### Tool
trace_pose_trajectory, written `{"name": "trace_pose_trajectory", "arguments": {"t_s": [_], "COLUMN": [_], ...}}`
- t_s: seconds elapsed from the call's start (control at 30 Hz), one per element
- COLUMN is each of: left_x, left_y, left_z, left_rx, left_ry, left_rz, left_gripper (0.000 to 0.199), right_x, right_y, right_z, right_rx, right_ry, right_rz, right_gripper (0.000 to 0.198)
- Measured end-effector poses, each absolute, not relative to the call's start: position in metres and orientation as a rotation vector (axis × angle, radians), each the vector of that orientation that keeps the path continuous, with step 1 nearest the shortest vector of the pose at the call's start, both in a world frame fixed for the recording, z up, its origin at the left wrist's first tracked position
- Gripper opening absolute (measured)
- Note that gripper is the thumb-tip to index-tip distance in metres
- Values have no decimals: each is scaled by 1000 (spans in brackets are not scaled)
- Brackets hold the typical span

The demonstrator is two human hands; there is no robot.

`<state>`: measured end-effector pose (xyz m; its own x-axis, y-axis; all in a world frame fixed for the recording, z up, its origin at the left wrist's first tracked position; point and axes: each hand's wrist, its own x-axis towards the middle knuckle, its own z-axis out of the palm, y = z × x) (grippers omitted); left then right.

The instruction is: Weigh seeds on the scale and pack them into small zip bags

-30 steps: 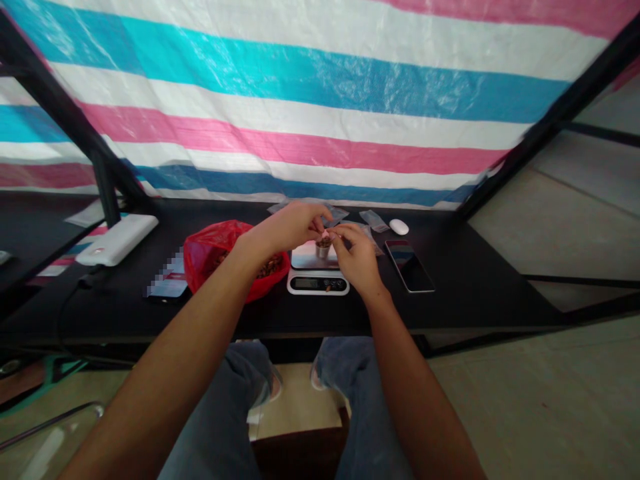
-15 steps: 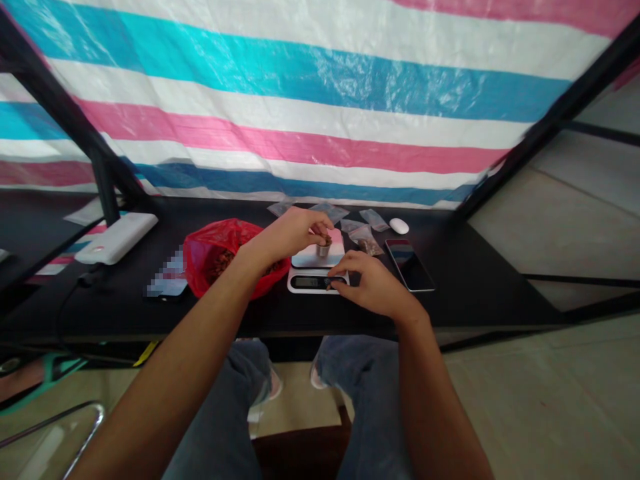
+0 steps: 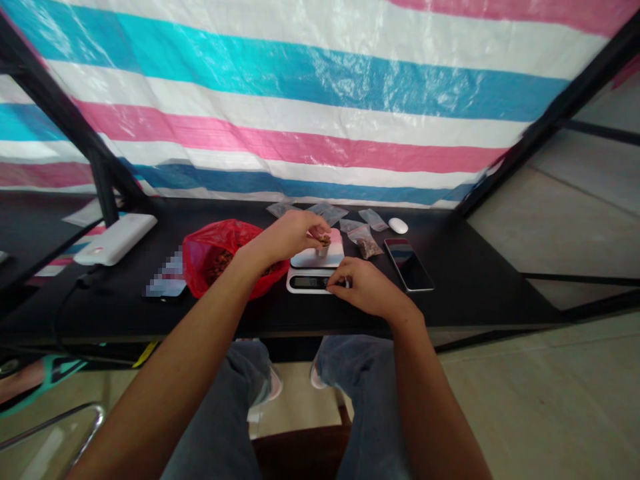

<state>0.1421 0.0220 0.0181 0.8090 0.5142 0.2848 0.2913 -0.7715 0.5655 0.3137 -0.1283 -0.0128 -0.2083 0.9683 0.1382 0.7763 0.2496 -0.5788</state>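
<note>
A small metal cup [image 3: 323,251] filled with brown bits stands on the platform of a white digital kitchen scale [image 3: 300,259]. My left hand [image 3: 300,233] reaches over it, fingers closed together at the cup's rim; whatever they pinch is too small to make out. Over the right part of the scale's display panel [image 3: 306,283], my right hand [image 3: 363,285] has thumb and fingertips pressed together; what lies between them is hidden. A red plastic bag [image 3: 200,267] with brown dried pieces sits open to the left, partly behind my left forearm.
Several clear zip bags [image 3: 327,212] lie behind the scale, and one with brown pieces [image 3: 369,247] is to its right. A phone [image 3: 409,265], a white mouse [image 3: 398,226], a white power bank [image 3: 117,239] and a pixelated phone [image 3: 167,283] are on the black table [image 3: 475,287].
My right hand's fingers have closed together over the display panel, where they were apart before. My left fingers have shifted slightly left and down at the cup, showing more of its contents.
</note>
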Motion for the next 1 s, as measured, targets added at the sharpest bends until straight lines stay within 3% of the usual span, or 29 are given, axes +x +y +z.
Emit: {"name": "trace_pose_trajectory", "arguments": {"t_s": [0.4,0.83,1.0], "left_x": [141,137,129], "left_y": [22,22,26], "left_z": [22,19,17], "left_rx": [2577,2548,2563], "left_ry": [628,573,614], "left_rz": [570,584,600], "left_gripper": [20,24,12], "right_x": [314,306,302], "right_y": [-127,-84,-81], "right_z": [-18,-31,-33], "right_rx": [-1528,-1460,-1486], "right_ry": [-1966,-1528,-1527], "right_rz": [544,114,121], "right_gripper": [10,11,12]}}
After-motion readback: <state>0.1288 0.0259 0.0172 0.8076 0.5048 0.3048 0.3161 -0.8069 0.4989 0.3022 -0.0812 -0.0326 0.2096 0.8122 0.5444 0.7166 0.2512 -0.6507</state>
